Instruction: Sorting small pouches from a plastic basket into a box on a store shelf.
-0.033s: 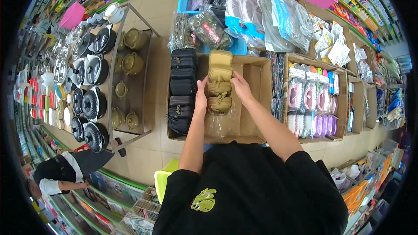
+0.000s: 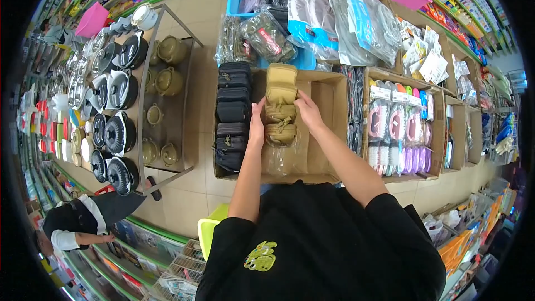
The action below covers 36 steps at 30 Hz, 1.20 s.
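Observation:
A row of tan zip pouches (image 2: 281, 112) stands in an open cardboard box (image 2: 323, 156), running from its far wall toward me. My left hand (image 2: 257, 125) lies along the row's left side, fingers stretched out and fingertips against the pouches. From the right, my right hand (image 2: 309, 113) touches the same row with extended fingers. Both hands look open, pressing from opposite sides; their thumbs are partly hidden. Black zip pouches (image 2: 232, 112) fill a second row at the box's left wall. Clear plastic wrap (image 2: 278, 161) lies at the near end of the tan row.
Beyond the box sits a blue bin (image 2: 234, 0) with bagged goods. At right, another carton (image 2: 404, 177) holds slippers and brushes. A metal rack (image 2: 167, 181) with pots stands left. A yellow-green bin (image 2: 206, 234) is by my left elbow. A person (image 2: 83, 220) stands lower left.

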Tool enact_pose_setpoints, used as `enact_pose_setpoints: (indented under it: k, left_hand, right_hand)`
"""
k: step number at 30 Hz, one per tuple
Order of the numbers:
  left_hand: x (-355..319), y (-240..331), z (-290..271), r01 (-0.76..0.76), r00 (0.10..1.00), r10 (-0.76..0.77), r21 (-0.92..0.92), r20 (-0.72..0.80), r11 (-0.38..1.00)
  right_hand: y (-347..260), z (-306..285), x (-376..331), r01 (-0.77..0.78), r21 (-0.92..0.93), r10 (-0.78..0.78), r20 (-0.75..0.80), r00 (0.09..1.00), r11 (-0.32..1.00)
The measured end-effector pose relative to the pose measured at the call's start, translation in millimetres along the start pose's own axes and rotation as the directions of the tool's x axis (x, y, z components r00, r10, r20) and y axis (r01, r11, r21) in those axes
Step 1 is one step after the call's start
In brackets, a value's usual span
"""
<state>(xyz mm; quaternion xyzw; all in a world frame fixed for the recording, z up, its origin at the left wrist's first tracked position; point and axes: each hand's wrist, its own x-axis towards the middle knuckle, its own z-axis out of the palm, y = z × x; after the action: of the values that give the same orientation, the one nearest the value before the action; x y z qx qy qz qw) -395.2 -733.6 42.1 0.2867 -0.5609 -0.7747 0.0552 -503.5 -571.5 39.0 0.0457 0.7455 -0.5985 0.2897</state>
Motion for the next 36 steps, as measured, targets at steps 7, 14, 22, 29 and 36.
enact_pose_setpoints:
  k: [7, 14, 22, 29, 36]
  left_hand:
    - [0.0, 5.3, 10.2, -0.027, 0.999, 0.022, -0.16, -0.03, 0.987]
    - [14.4, -5.1, 8.5, -0.042, 0.999, 0.044, -0.229, 0.004, 0.973]
    - [-10.6, 7.6, 12.4, -0.019, 0.998, 0.018, -0.02, -0.065, 1.0]
    - [-34.4, 3.6, 14.1, -0.011, 0.999, 0.009, -0.055, -0.034, 0.998]
    - [-40.5, 1.7, 12.6, -0.012, 1.0, 0.013, -0.085, 0.006, 0.996]
  right_hand:
    - [-6.0, 3.2, -2.0, 0.153, 0.02, -0.154, 0.044, 0.987, 0.988]
    - [-9.7, 4.6, 3.5, 0.189, -0.043, -0.187, 0.042, 0.982, 0.981]
    - [-4.1, -2.8, -27.7, 0.096, 0.148, -0.096, -0.003, 0.995, 0.984]
    - [32.8, 13.2, -61.5, -0.491, 0.189, 0.473, 0.134, 0.871, 0.85]
    - [34.3, 23.3, -54.3, -0.409, 0.387, 0.34, 0.236, 0.91, 0.826]
